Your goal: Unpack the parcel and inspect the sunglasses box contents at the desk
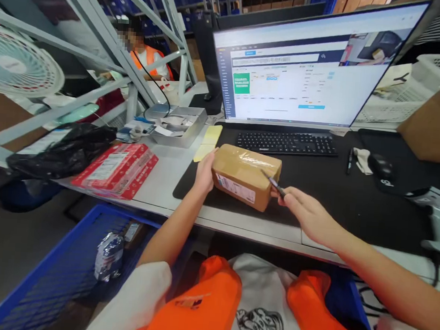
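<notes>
1. I see the left hand [205, 174] with its fingers clamped on the left end of a brown cardboard box [242, 171].
2. The right hand [307, 211] has its fingers closed around a slim, pen-like tool [275, 184]; its tip points up and left from them over the box's taped top. I can't tell whether the tip touches the tape.
3. The box sits between both sets of fingers, slightly tilted, over the near edge of a black mat [327, 192]. From here I can't tell if its underside rests there. A white label [235, 188] faces the wearer.
4. Just beyond the left fingers lies yellow paper [208, 141]; well to their left, a red parcel [116, 170] is on the worktop [164, 173].
5. Beyond the right fingers I see a keyboard [287, 143]; farther right of them is a mouse [381, 167].
</notes>
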Tool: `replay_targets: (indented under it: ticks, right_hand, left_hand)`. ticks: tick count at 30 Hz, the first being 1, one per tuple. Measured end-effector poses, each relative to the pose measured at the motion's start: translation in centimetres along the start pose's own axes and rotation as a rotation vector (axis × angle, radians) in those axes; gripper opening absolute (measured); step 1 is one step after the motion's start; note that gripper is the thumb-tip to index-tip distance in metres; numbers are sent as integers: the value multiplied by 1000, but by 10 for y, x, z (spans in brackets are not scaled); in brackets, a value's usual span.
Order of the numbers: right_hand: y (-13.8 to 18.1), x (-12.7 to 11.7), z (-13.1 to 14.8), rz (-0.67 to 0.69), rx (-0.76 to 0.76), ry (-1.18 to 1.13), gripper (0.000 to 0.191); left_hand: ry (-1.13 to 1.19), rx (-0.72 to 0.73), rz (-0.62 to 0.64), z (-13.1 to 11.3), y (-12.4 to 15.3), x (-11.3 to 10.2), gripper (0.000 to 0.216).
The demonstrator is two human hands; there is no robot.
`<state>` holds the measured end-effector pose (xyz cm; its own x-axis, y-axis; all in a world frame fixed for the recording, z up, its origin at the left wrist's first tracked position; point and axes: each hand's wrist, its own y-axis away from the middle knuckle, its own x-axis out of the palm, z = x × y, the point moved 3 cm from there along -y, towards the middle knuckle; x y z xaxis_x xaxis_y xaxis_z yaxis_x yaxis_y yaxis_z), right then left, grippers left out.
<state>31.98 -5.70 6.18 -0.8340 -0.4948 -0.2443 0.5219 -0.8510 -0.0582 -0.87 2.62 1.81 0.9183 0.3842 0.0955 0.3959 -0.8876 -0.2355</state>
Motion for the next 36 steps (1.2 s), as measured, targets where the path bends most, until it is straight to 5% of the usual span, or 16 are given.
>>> replay_targets:
  ticks: [3,6,8,10,12,15,22,36]
  right_hand:
    - [25,1,-4,93,-104,327,37]
    - [39,-7,-19,47,-223,650,30]
    - [44,-19,-29,-21,-254,792,30]
    - [45,-31,-35,-75,-293,868,31]
    - [43,-41,-37,-112,-343,911,32]
    - [36,-47,-36,-107,-388,944,33]
    - [20,-57,-40,-57,-395,958,35]
    - [19,-54,-37,-51,-353,967,37]
  left_hand:
    - [-203,138,-3,0,-6,23,54]
    - [-476,505,-86,-22,21,33,48]
    - [-599,793,6,-37,55,42,41]
    - [-656,934,218,-43,92,55,43]
    - [-746,922,322,-41,118,70,63]
    - [-872,852,237,-32,134,86,78]
    - [-884,906,90,-27,133,98,53]
    - [-895,806,119,-24,136,95,49]
